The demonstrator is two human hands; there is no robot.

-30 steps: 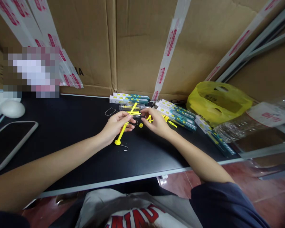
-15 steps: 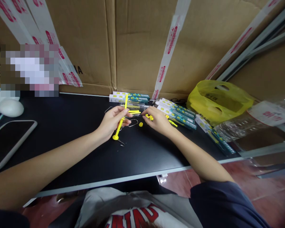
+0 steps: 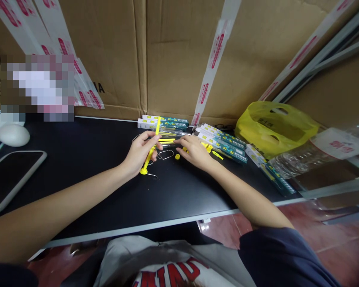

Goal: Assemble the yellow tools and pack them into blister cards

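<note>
My left hand (image 3: pixel 141 152) is closed around a yellow plastic spring-scale rod (image 3: pixel 146 161), held slanted above the black table. The rod has a round cap at its lower end, with a thin metal hook (image 3: pixel 152 175) hanging from it. My right hand (image 3: pixel 193 150) hovers low over loose parts, fingers apart and pointing left; its fingertips are near thin yellow rods (image 3: pixel 167 141). Beneath and beside it are small yellow pieces (image 3: pixel 208 147), partly covered by the hand. A yellow cap (image 3: pixel 177 156) and bent wire hooks (image 3: pixel 166 154) lie between my hands. Clear tubes (image 3: pixel 179 133) are behind them.
Spring-scale boxes (image 3: pixel 223 145) lie at the back and right on the black table (image 3: pixel 113 199). A yellow plastic bag (image 3: pixel 257 127) and a clear bottle (image 3: pixel 293 161) stand farther right. On the left lies a phone (image 3: pixel 14 179). Cardboard (image 3: pixel 173 59) walls the back.
My right hand has shifted slightly left, its fingers stretching out more. The rod in my left hand has tilted a little, and its hook has swung outward.
</note>
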